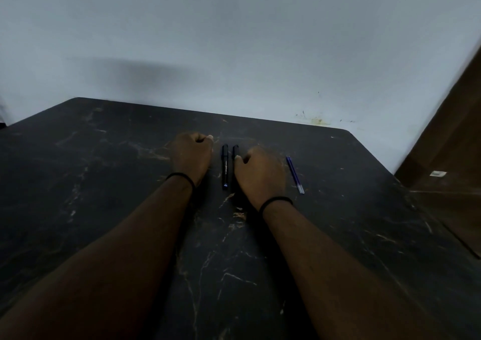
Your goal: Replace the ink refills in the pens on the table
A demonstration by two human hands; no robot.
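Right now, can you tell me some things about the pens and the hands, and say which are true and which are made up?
1. Two black capped pens lie side by side between the hands. True.
2. The blue ink refills lie left of the left hand. False: they lie on the dark marbled table, right of the right hand.
3. The left hand holds a pen. False: its fingers are curled, and its grip holds nothing.
4. Each wrist wears a thin black band. True.
5. The pens stand upright. False: they lie flat on the table.
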